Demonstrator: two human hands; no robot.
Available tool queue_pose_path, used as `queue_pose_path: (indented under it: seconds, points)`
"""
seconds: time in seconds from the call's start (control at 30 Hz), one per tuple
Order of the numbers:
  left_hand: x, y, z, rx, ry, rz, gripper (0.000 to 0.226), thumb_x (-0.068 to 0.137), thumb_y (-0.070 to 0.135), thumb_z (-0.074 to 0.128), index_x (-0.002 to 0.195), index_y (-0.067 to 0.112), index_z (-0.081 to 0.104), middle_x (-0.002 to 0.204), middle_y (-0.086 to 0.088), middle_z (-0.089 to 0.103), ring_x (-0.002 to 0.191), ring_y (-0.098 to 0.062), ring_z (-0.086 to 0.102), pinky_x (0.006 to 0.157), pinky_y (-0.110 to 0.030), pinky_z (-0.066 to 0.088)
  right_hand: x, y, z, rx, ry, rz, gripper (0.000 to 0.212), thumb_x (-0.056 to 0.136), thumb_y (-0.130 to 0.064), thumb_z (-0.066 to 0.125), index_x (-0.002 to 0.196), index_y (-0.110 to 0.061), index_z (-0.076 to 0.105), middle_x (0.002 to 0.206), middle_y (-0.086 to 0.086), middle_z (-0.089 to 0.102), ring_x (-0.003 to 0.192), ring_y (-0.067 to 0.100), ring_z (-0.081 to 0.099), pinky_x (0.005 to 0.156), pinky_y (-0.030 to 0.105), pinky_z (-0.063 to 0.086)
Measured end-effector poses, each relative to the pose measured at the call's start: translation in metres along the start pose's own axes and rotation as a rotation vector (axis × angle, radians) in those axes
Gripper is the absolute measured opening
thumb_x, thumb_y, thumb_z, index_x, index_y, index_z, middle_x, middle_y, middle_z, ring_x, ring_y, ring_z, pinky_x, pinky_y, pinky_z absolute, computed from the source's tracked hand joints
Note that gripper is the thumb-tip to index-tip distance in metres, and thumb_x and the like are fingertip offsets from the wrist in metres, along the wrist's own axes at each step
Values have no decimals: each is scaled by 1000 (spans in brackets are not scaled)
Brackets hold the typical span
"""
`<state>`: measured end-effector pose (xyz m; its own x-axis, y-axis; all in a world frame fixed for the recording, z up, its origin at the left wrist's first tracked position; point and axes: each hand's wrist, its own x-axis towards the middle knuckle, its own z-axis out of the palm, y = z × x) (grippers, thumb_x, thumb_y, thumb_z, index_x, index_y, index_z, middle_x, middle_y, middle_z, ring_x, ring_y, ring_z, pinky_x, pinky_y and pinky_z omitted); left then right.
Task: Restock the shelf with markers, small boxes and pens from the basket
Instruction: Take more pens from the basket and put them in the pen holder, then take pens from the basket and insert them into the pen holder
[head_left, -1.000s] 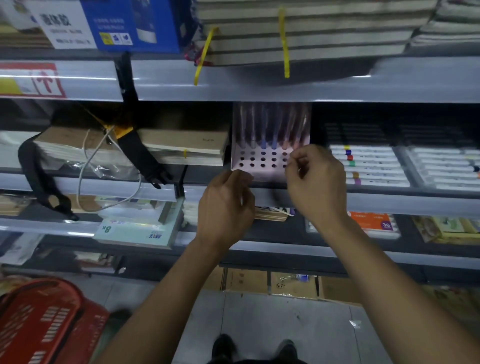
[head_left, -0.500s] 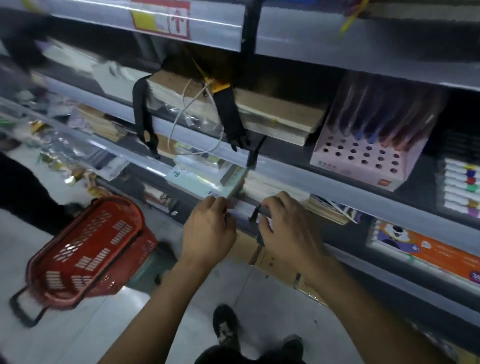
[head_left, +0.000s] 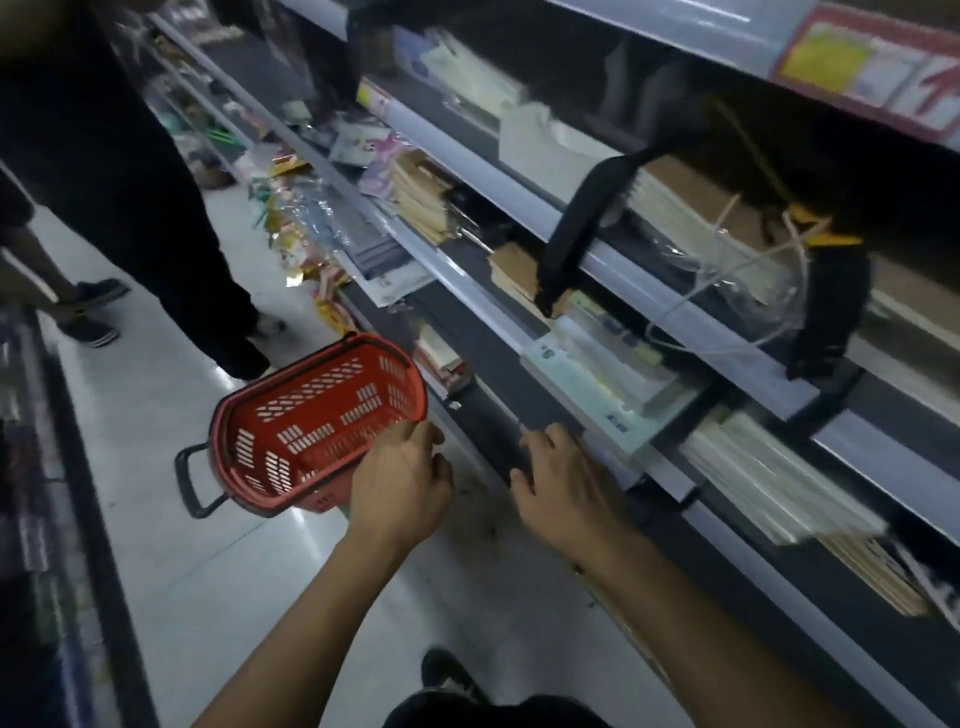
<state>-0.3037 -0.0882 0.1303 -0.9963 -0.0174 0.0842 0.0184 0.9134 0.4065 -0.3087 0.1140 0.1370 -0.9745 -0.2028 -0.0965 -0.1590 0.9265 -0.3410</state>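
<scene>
A red plastic basket (head_left: 311, 421) with a black handle stands on the floor at the lower left, beside the shelf unit; I see nothing inside it. My left hand (head_left: 402, 480) hovers at the basket's near right rim, fingers loosely curled, nothing in it. My right hand (head_left: 563, 483) is a little to the right, in front of the dark lower shelf edge (head_left: 493, 415), fingers apart and holding nothing. The shelves (head_left: 649, 280) run diagonally up the right side, stacked with paper pads and notebooks.
Another person's legs and shoes (head_left: 156, 260) stand in the aisle just beyond the basket. A black strap (head_left: 576, 228) and a clear bag with white cord (head_left: 748, 280) hang over a shelf edge. My own shoe (head_left: 447, 675) is at the bottom. Another shelf unit lines the left edge.
The view has swung down and left, from the pink pen holder to the basket. Both hands dropped from the pen holder to the lower shelf level beside the basket.
</scene>
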Motion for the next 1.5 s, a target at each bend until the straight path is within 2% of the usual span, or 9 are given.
queue_pose_path:
  seconds: [0.2,0.4,0.6,0.73,0.87,0.97,1.2,1.4,1.5]
  points:
    - [13,-91,-31,4,19,-144,32,93,39,55,113,18,67,113,-4,69,95,-26,65,75,-40,58,64,-78,30,-1,-79,-114,31,100,-43,51,121,-21,54,123,3,51,112,23,54,88,39,51]
    - [34,-153,-44,31,28,-251,23,92,32,58,108,17,64,111,-4,68,96,-27,62,70,-36,51,122,-126,53,-39,-147,-216,26,98,-42,53,113,-21,54,116,2,52,108,21,55,87,38,51]
    - [81,-196,-35,50,19,-348,26,93,32,57,114,19,63,112,-1,67,98,-24,62,74,-36,51,197,-146,78,-37,-204,-271,25,96,-40,56,112,-20,55,115,1,54,106,22,56,81,37,49]
    - [129,-224,-19,81,-6,-407,26,92,32,62,115,21,65,113,1,68,98,-20,63,77,-33,54,263,-152,103,-3,-274,-306,22,97,-38,53,111,-22,55,114,1,53,105,22,57,84,39,54]
    - [179,-249,-1,77,-52,-494,28,93,36,61,117,23,64,116,2,68,100,-19,64,79,-34,58,326,-152,132,-11,-374,-294,21,99,-37,52,112,-22,54,114,-1,51,103,19,55,81,32,48]
    - [207,-267,13,60,-81,-567,27,93,38,60,116,24,62,115,3,68,100,-18,64,81,-35,58,364,-152,156,-27,-455,-272,22,97,-37,51,113,-21,55,114,-1,51,103,20,57,79,34,52]
    - [249,-331,75,-29,-169,-700,22,96,37,60,114,24,62,110,4,66,95,-16,63,78,-38,60,425,-152,238,-13,-607,-184,19,96,-34,55,111,-22,60,110,-2,54,100,18,58,83,41,57]
    - [260,-408,189,-195,-262,-826,15,95,30,57,109,27,63,102,7,64,89,-11,63,78,-37,61,460,-135,374,55,-698,-55,11,97,-22,61,103,-21,70,102,-3,57,89,15,55,77,28,45]
    - [257,-445,255,-272,-320,-889,19,94,31,55,110,27,63,103,6,67,91,-14,67,79,-43,62,473,-125,452,74,-700,22,11,93,-17,63,94,-19,74,95,3,71,88,21,67,78,30,52]
